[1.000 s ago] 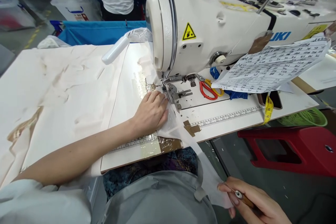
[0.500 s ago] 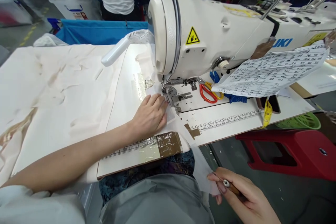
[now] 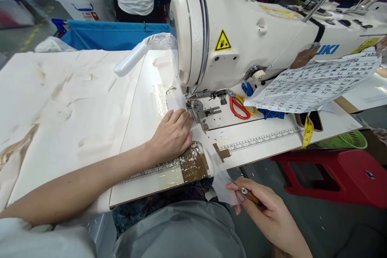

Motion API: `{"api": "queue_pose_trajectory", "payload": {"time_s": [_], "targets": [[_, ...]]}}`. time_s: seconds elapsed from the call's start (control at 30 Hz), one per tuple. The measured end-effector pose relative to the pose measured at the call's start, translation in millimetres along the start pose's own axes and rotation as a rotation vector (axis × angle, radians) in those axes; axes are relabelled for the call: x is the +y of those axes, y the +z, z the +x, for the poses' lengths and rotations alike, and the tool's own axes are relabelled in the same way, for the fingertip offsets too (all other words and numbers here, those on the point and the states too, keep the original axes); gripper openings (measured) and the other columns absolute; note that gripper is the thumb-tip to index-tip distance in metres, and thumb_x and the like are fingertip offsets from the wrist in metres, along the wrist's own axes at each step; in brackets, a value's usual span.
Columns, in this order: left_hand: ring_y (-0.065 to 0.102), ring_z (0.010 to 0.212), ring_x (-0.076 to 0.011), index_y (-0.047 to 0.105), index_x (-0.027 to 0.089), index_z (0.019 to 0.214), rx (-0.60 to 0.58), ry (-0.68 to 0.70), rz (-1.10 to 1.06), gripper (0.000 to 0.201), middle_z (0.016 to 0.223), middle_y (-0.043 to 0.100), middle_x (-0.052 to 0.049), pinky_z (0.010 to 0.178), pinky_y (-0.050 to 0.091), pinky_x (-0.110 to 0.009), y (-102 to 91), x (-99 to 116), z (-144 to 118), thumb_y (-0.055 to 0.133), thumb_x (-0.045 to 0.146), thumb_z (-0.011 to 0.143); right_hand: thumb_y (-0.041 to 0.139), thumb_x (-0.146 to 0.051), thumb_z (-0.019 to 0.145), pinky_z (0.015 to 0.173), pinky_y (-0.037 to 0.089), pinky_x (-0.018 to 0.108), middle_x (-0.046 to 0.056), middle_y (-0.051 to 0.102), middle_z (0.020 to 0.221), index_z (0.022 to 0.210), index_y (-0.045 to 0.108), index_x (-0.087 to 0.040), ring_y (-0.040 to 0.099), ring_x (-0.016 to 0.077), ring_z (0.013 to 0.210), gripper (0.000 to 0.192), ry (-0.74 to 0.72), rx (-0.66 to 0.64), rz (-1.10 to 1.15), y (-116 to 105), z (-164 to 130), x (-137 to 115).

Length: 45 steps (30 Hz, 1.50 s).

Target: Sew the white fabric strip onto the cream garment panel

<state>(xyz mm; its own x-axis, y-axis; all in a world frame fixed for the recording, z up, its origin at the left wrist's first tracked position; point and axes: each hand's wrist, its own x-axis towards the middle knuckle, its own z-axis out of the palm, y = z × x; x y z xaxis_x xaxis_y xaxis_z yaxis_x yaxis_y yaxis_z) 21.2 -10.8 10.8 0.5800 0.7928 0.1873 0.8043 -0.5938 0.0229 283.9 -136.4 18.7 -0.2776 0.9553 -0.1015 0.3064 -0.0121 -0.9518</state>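
In the frame's centre, your left hand (image 3: 173, 136) lies on the white fabric strip (image 3: 221, 187) by the sewing machine (image 3: 242, 24) (whether its fingers pinch, I cannot tell). At lower right, your right hand (image 3: 266, 206) has its fingers closed on the strip's end and a wooden-handled awl (image 3: 252, 198). The strip crosses the edge of the table (image 3: 254, 150).

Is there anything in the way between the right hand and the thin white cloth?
Nothing visible: the right hand pinches the lower end of the thin white cloth. The same hand also holds a brown-handled pointed tool.
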Motion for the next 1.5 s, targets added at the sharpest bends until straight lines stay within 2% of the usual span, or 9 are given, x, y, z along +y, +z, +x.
{"api": "queue_pose_trajectory", "payload": {"time_s": [0.1, 0.37, 0.47, 0.57, 0.67, 0.77, 1.0, 1.27, 1.5], "targets": [[0.043, 0.131, -0.0341, 0.056, 0.004, 0.129, 0.012, 0.004, 0.002, 0.044, 0.134, 0.056, -0.020, 0.111, 0.039, -0.050, 1.5, 0, 0, 0.033, 0.028, 0.100, 0.049, -0.024, 0.100, 0.056, 0.054, 0.022, 0.003, 0.070, 0.077, 0.109, 0.069, -0.021, 0.067, 0.0140, 0.058, 0.022, -0.066, -0.072, -0.056, -1, 9, 3], [0.050, 0.117, -0.0340, 0.060, 0.000, 0.122, 0.082, 0.020, 0.074, 0.041, 0.120, 0.061, -0.021, 0.102, 0.044, -0.048, 2.2, 0, 3, 0.039, 0.025, 0.098, 0.049, -0.019, 0.099, 0.061, 0.052, 0.021, -0.002, 0.065, 0.068, 0.108, 0.067, -0.022, 0.066, 0.0115, 0.057, 0.020, -0.115, -0.077, -0.020, 6, 30, -8], [0.052, 0.102, -0.0317, 0.061, 0.000, 0.121, 0.079, 0.028, 0.165, 0.036, 0.110, 0.063, -0.021, 0.090, 0.047, -0.045, 0.6, -2, 6, 0.041, 0.016, 0.097, 0.052, -0.025, 0.099, 0.065, 0.054, 0.023, -0.002, 0.065, 0.069, 0.108, 0.067, -0.021, 0.068, 0.0128, 0.059, 0.017, -0.006, -0.083, 0.101, 14, 31, -9], [0.051, 0.096, -0.0291, 0.063, 0.004, 0.118, 0.074, 0.027, 0.233, 0.034, 0.106, 0.064, -0.019, 0.081, 0.047, -0.041, 1.8, -6, 10, 0.038, 0.007, 0.095, 0.057, -0.038, 0.098, 0.064, 0.056, 0.026, 0.000, 0.067, 0.076, 0.110, 0.065, -0.021, 0.072, 0.0150, 0.061, 0.022, 0.189, -0.067, 0.382, 31, 29, -6], [0.051, 0.095, -0.0286, 0.063, 0.006, 0.116, 0.071, 0.021, 0.237, 0.033, 0.105, 0.064, -0.018, 0.080, 0.046, -0.040, 3.2, -8, 11, 0.038, 0.006, 0.095, 0.064, -0.047, 0.093, 0.064, 0.058, 0.028, 0.000, 0.070, 0.077, 0.112, 0.061, -0.020, 0.073, 0.0167, 0.061, 0.032, 0.343, -0.043, 0.632, 51, 24, -3], [0.051, 0.097, -0.0296, 0.062, 0.005, 0.120, 0.069, 0.015, 0.190, 0.034, 0.110, 0.063, -0.019, 0.081, 0.046, -0.041, 1.0, -8, 9, 0.041, 0.009, 0.093, 0.067, -0.049, 0.091, 0.066, 0.059, 0.029, 0.001, 0.071, 0.078, 0.112, 0.061, -0.019, 0.074, 0.0177, 0.064, 0.037, 0.408, -0.044, 0.692, 65, 20, -1], [0.052, 0.102, -0.0308, 0.058, 0.001, 0.126, 0.010, 0.001, 0.094, 0.040, 0.119, 0.059, -0.021, 0.086, 0.045, -0.043, -5.0, -6, 7, 0.039, 0.021, 0.096, 0.054, -0.044, 0.100, 0.064, 0.056, 0.024, 0.002, 0.070, 0.079, 0.111, 0.064, -0.020, 0.071, 0.0137, 0.062, 0.028, 0.204, 0.036, 0.404, 62, 14, 9], [0.052, 0.107, -0.0317, 0.056, 0.002, 0.129, -0.001, -0.036, 0.078, 0.044, 0.122, 0.058, -0.020, 0.087, 0.046, -0.044, 7.3, -17, 12, 0.035, 0.022, 0.096, 0.046, -0.031, 0.104, 0.063, 0.055, 0.021, 0.000, 0.068, 0.084, 0.113, 0.063, -0.024, 0.069, 0.0110, 0.062, 0.021, 0.049, 0.012, 0.185, 54, 16, 9], [0.048, 0.124, -0.0328, 0.055, 0.001, 0.133, 0.056, -0.013, 0.065, 0.047, 0.129, 0.059, -0.019, 0.107, 0.038, -0.048, 6.9, -16, 8, 0.035, 0.025, 0.097, 0.044, -0.026, 0.104, 0.065, 0.055, 0.019, -0.002, 0.069, 0.087, 0.117, 0.060, -0.027, 0.069, 0.0088, 0.063, 0.021, -0.007, -0.008, 0.131, 52, 22, 10]]}}
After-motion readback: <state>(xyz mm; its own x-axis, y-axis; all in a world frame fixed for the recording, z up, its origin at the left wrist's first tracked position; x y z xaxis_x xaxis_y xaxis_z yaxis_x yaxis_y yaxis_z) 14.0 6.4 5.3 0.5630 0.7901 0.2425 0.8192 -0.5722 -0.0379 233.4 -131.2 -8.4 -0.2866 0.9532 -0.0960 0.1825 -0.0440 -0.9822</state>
